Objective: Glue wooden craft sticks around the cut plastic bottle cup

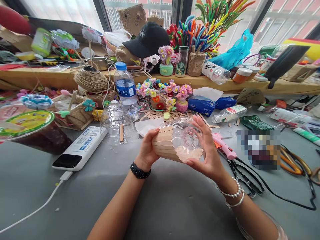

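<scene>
A clear plastic bottle piece (163,141), partly covered with wooden craft sticks laid side by side, is held between both hands above the grey table. My left hand (147,148) grips its stick-covered end, fingers wrapped round behind it. My right hand (206,150) holds the bare clear end, with its thumb below and its fingers spread along the upper side. Right of my right hand lies a pink glue gun (226,146). Loose wooden sticks (156,115) are scattered behind the held piece, near a white paper (147,126).
At the left are a drink cup (50,140), a white power bank (81,148) with a cable, and a cut clear bottle (116,125). A water bottle (125,88) stands behind. Scissors (291,160) and a black cord lie right. Crafts crowd the wooden shelf (150,78).
</scene>
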`<state>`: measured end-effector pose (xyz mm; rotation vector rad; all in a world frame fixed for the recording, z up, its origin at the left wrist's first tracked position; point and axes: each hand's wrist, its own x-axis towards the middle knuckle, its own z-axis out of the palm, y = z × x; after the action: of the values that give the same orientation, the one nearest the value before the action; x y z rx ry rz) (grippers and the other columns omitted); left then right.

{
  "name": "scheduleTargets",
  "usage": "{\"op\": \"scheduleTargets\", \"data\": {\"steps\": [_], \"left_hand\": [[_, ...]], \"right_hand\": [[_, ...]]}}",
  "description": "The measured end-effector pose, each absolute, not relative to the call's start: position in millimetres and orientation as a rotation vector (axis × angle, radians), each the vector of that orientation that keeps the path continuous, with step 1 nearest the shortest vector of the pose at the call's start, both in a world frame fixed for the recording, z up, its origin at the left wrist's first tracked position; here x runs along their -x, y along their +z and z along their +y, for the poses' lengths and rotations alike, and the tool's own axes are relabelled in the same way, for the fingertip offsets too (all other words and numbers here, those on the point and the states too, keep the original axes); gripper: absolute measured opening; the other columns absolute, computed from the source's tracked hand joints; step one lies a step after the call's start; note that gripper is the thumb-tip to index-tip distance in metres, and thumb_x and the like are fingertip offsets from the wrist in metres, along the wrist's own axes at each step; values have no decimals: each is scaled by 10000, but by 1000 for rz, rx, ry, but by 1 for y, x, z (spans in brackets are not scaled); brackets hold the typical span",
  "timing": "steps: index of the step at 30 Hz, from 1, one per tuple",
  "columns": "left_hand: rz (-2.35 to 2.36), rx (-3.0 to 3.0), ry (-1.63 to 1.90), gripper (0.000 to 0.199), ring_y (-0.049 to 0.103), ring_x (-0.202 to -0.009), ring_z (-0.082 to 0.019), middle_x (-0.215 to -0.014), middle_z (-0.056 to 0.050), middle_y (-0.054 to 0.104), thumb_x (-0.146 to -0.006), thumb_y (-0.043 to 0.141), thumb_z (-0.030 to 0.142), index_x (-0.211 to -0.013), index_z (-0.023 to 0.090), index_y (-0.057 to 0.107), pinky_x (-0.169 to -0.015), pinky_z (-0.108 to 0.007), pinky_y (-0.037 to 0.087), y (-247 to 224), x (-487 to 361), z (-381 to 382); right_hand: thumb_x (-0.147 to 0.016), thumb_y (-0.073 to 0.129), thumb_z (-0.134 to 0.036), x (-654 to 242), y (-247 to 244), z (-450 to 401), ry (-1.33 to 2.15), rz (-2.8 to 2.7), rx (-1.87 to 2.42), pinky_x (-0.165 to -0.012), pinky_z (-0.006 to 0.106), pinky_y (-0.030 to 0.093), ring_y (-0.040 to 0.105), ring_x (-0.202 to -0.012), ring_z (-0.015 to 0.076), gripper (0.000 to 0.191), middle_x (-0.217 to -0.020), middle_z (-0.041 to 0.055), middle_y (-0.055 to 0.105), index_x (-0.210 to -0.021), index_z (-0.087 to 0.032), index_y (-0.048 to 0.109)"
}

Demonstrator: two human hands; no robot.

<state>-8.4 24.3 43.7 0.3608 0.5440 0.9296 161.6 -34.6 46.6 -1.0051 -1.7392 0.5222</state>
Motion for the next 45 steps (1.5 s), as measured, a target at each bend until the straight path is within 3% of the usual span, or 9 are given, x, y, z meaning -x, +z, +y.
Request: {"op": "scheduleTargets", "data": {"steps": [4, 8, 13, 20, 25, 31, 36, 40, 45], "left_hand": [[564, -365, 946, 170, 534, -417, -88, -512, 10, 611, -573, 636, 287, -622, 131, 590, -429, -182, 437, 46, 7, 24], [621, -440, 1033, 212, 552, -467, -104, -557, 6, 623, -578, 643, 316, -678, 132, 609, -463, -201, 442, 49, 6, 23], [718, -530, 1181, 297, 589, -616, -139, -672, -9, 653, -569, 669, 358, -761, 134, 630, -556, -230, 452, 48, 5, 21], [678, -602, 1118, 281, 572, -594, -129, -652, -10, 644, -572, 668, 357, -727, 124, 644, -559, -229, 433, 43, 4, 23], [664, -640, 1103, 250, 561, -600, -128, -665, -15, 648, -585, 675, 346, -708, 130, 648, -561, -219, 415, 39, 4, 25], [765, -1005, 1204, 197, 553, -633, -127, -695, -20, 660, -611, 684, 332, -667, 143, 676, -562, -200, 374, 48, 6, 19], [878, -1338, 1248, 106, 595, -819, -189, -800, -41, 696, -657, 671, 259, -723, 188, 713, -724, -237, 412, 55, -3, 4], [793, -1382, 1183, 165, 613, -840, -200, -867, -43, 699, -702, 635, 243, -844, 198, 705, -760, -262, 443, 53, -13, -5], [671, -1330, 1114, 252, 576, -990, -231, -1028, -51, 661, -732, 601, 241, -971, 197, 670, -838, -298, 447, 57, -19, -14]], "right_hand": [[-643, 635, -459, -161, 48, -35, 464, -1737, 1020, -1041, 482, 252, 185, -1304, 263, 884, -1431, 48, 179, -1357, -283, 144], [-663, 636, -403, -159, 50, -35, 325, -1688, 1074, -1024, 488, 266, 242, -1276, 257, 664, -1376, 53, 278, -1252, -285, 353], [-677, 644, -350, -158, 48, -35, 121, -1612, 1137, -867, 417, 398, 453, -1024, 205, 384, -1052, 58, 484, -1015, -239, 498], [-780, 539, -260, -161, 43, -28, 151, -1710, 1106, -627, 299, 390, 442, -699, 130, 89, -718, -10, 474, -773, -221, 460], [-832, 423, -199, -160, 39, -28, 119, -1757, 1146, -606, 301, 364, 410, -663, 137, 121, -672, -4, 440, -715, -224, 437], [-853, 373, -308, -160, 37, -26, 321, -1475, 1273, -746, 345, 406, 483, -881, 166, 132, -911, 48, 521, -863, -219, 470], [-811, 440, -426, -158, 34, -26, 744, -1400, 1200, -921, 392, 390, 411, -1167, 202, 473, -1310, 78, 399, -1239, -246, 348], [-818, 433, -430, -153, 29, -25, 920, -1314, 1127, -1032, 429, 275, 354, -1236, 192, 522, -1344, 60, 393, -1293, -254, 305], [-827, 419, -432, -153, 22, -21, 1028, -1108, 1061, -1033, 444, 283, 409, -1200, 194, 442, -1274, 44, 483, -1234, -262, 407]]}}
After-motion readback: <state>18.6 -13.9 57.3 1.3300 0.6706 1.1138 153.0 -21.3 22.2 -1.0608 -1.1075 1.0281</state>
